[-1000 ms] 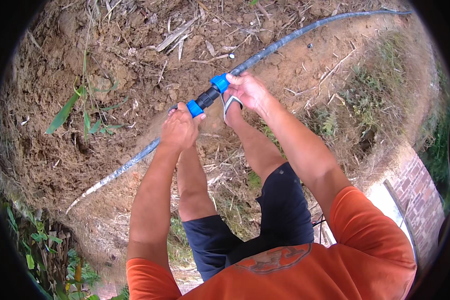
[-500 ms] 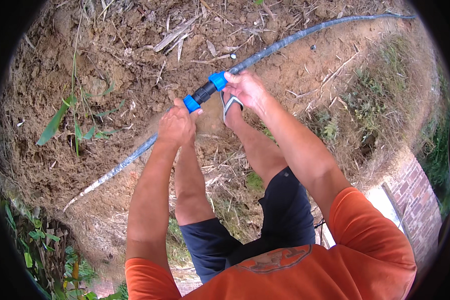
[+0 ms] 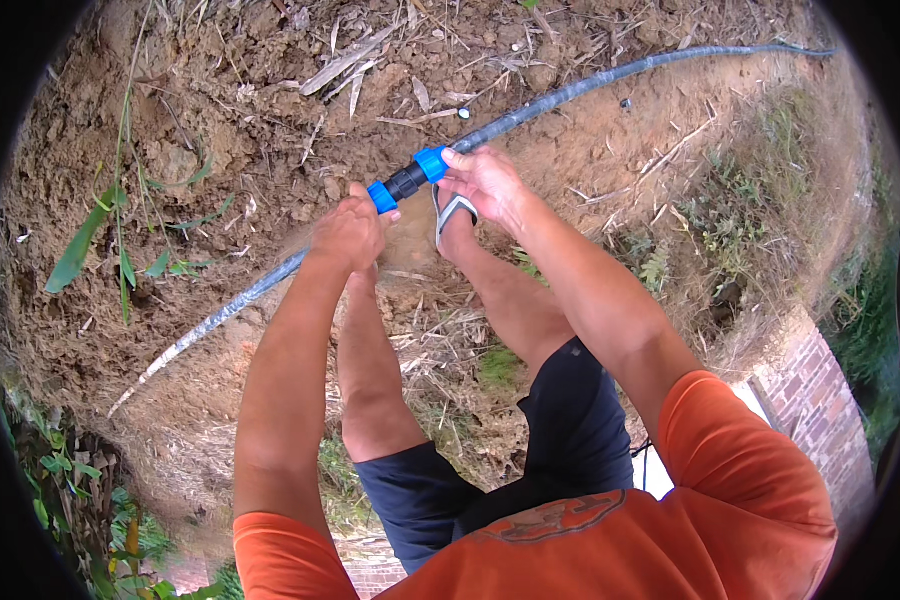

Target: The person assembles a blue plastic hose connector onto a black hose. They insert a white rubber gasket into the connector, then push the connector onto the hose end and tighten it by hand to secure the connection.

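Note:
A black pipe coupling [image 3: 405,183] with a blue nut at each end joins two lengths of dark, mud-smeared pipe. My left hand [image 3: 348,232] is closed around the lower-left side, at the left blue nut [image 3: 381,197] and the pipe beside it. At the other end, my right hand [image 3: 483,183] grips the right blue nut [image 3: 431,164], its thumb lying along the top. The left pipe [image 3: 215,318] slants down to the lower left, and the right pipe [image 3: 580,92] curves off to the upper right. My fingers underneath are partly hidden.
Brown, lumpy soil [image 3: 200,110] with dry straw lies under the pipe. A green leafy stalk [image 3: 85,240] stands at the left. My sandalled foot [image 3: 452,215] is just below the coupling. Dry weeds [image 3: 735,220] grow at the right, above a brick wall [image 3: 820,390].
The view has shifted slightly. Both hands keep their hold on the coupling, which sits at nearly the same angle.

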{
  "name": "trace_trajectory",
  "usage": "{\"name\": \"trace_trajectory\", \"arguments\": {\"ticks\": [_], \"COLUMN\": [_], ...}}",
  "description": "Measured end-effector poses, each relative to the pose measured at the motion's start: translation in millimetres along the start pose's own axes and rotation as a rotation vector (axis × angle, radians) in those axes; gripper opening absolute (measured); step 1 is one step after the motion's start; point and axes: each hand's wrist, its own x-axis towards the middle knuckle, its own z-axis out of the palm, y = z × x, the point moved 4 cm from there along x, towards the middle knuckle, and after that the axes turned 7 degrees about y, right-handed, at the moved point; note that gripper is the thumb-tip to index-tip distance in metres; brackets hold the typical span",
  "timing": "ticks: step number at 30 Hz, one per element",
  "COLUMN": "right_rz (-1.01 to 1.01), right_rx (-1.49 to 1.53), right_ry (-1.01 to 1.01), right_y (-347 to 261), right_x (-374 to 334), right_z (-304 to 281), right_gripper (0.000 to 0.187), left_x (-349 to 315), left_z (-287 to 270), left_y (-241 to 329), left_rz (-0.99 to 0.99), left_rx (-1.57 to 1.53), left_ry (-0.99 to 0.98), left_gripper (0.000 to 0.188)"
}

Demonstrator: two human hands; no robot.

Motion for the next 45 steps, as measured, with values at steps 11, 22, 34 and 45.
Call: {"name": "trace_trajectory", "arguments": {"ticks": [11, 22, 34, 45], "right_rz": [0.012, -0.035, -0.112, 0.03], "right_rx": [0.016, -0.005, -0.303, 0.039], "right_ry": [-0.336, -0.316, 0.408, -0.287], "right_y": [5, 13, 19, 24], "right_x": [23, 26, 2, 20], "right_z": [-15, -18, 19, -12], "right_gripper": [0.026, 0.025, 0.049, 0.032], "left_x": [14, 13, 18, 27], "left_z": [-2, -6, 5, 9], "left_y": [-2, 1, 2, 1], "left_rz": [0.025, 0.031, -0.029, -0.018], "left_rx": [-0.078, -0.084, -0.029, -0.048], "left_ry": [-0.107, -0.193, -0.109, -0.116], "left_gripper": [0.065, 0.069, 0.068, 0.072]}}
